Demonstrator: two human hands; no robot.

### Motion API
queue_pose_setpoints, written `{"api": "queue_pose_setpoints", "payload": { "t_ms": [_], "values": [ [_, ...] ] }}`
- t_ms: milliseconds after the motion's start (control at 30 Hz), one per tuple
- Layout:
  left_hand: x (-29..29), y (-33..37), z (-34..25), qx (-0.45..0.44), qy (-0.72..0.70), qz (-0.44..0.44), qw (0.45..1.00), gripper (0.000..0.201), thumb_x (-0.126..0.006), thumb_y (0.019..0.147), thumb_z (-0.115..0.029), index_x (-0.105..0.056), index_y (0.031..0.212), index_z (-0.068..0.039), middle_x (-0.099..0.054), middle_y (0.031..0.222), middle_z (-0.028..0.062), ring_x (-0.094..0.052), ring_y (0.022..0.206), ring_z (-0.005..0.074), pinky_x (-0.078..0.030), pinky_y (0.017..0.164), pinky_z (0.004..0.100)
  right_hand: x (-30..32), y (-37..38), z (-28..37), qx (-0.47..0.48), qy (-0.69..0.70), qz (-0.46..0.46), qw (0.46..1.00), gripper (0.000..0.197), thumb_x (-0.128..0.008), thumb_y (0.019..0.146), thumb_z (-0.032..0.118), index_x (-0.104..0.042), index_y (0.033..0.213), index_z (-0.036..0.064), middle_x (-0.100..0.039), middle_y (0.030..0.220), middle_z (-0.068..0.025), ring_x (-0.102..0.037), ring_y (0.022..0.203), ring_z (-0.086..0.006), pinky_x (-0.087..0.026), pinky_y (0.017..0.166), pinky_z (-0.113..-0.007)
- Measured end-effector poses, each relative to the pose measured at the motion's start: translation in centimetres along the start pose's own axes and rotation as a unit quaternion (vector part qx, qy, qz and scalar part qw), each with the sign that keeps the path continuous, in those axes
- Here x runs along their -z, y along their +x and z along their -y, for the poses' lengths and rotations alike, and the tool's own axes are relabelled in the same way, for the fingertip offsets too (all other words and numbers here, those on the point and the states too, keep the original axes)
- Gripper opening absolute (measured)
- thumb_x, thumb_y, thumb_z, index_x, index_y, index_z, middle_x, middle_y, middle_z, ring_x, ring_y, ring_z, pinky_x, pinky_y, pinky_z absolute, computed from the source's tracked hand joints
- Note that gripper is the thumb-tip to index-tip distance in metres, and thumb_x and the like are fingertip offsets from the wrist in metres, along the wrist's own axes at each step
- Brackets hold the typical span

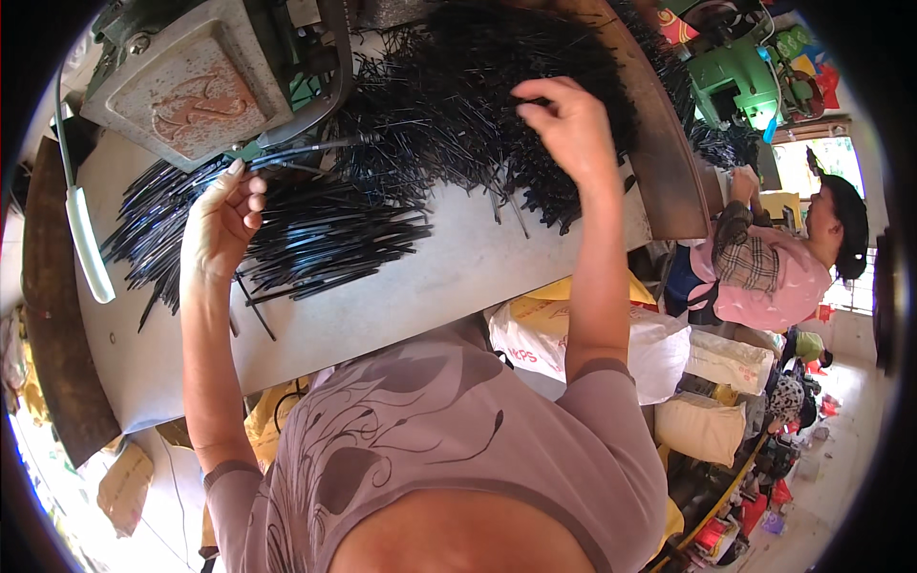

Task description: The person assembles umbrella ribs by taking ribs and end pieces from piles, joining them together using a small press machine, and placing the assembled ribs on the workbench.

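My left hand (225, 212) is raised beneath the head of a green machine (272, 48). Its thumb and forefinger pinch a thin black strip (320, 146), which runs rightward under the machine's head. Below and beside that hand, many similar straight black strips (334, 234) lie in a loose heap. At the right, my right hand (573, 129) hovers over a big tangled pile of black strips (449, 105). Its fingers are curled, the thumb and forefinger apart, and I see nothing between them. Where the strip meets the machine is too small to make out.
Both heaps rest on a pale metal tabletop (382, 315) with brown raised edges (673, 143). A white tube (88, 244) hangs at the left. White sacks (592, 349) stand beyond the table's front edge. Another person (764, 272) sits at a second green machine (740, 86) on the right.
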State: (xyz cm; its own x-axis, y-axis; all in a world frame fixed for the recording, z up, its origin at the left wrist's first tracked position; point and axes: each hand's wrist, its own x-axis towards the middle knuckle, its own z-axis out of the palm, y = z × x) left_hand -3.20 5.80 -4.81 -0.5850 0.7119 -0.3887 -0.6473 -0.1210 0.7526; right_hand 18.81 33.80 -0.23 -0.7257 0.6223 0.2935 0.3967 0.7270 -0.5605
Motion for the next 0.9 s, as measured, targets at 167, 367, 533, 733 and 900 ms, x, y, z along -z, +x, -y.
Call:
{"api": "queue_pose_setpoints", "payload": {
  "t_ms": [167,367,533,733,900],
  "values": [
    [-0.9,-0.7,0.4,-0.032,-0.008,0.0,0.999,0.014,-0.057,0.076,-0.014,-0.053,0.083,-0.003,-0.058,0.082,0.0071,-0.053,0.067,0.0126,-0.043,0.053,0.0201,2.4,0.6,-5.6,-0.006,-0.172,-0.071,0.983,0.022,-0.057,0.07,0.003,-0.06,0.091,0.0083,-0.056,0.093,-0.0073,-0.057,0.079,-0.0264,-0.045,0.073,-0.035],
    [0.4,-1.5,0.7,-0.021,0.051,-0.025,0.998,0.015,-0.059,0.073,-0.015,-0.052,0.082,-0.007,-0.053,0.074,0.0005,-0.044,0.056,0.0059,-0.034,0.044,0.0169,0.5,1.3,-6.6,0.091,-0.145,-0.083,0.982,0.016,-0.058,0.07,0.003,-0.061,0.086,0.0071,-0.058,0.089,-0.0085,-0.058,0.077,-0.0274,-0.046,0.069,-0.034],
    [0.0,-1.8,0.9,-0.013,0.094,-0.023,0.995,0.01,-0.057,0.078,-0.015,-0.054,0.08,-0.006,-0.049,0.061,-0.0043,-0.032,0.043,0.0018,-0.025,0.038,0.0161,1.3,0.4,-2.7,0.192,-0.229,-0.121,0.947,0.015,-0.056,0.074,0.004,-0.061,0.088,0.0066,-0.06,0.087,-0.0073,-0.058,0.077,-0.0259,-0.047,0.066,-0.033],
    [-0.6,-2.7,1.5,-0.065,0.121,-0.07,0.988,0.009,-0.059,0.077,-0.011,-0.057,0.085,-0.006,-0.055,0.065,0.0024,-0.038,0.044,0.0023,-0.027,0.037,0.0141,-3.9,-0.7,8.3,0.388,-0.116,-0.047,0.913,0.016,-0.065,0.07,0.011,-0.061,0.085,0.0085,-0.058,0.069,-0.0046,-0.055,0.062,-0.0189,-0.044,0.054,-0.029],
    [-1.7,-2.9,1.3,-0.06,0.112,-0.057,0.99,0.017,-0.058,0.077,-0.006,-0.056,0.094,-0.006,-0.056,0.067,0.0039,-0.038,0.044,0.0024,-0.027,0.037,0.014,-12.8,-0.7,9.9,0.043,0.329,0.265,0.905,0.02,-0.059,0.079,0.018,-0.06,0.085,-0.0006,-0.052,0.055,-0.0022,-0.049,0.05,-0.0066,-0.039,0.046,-0.023]
  ]
}}
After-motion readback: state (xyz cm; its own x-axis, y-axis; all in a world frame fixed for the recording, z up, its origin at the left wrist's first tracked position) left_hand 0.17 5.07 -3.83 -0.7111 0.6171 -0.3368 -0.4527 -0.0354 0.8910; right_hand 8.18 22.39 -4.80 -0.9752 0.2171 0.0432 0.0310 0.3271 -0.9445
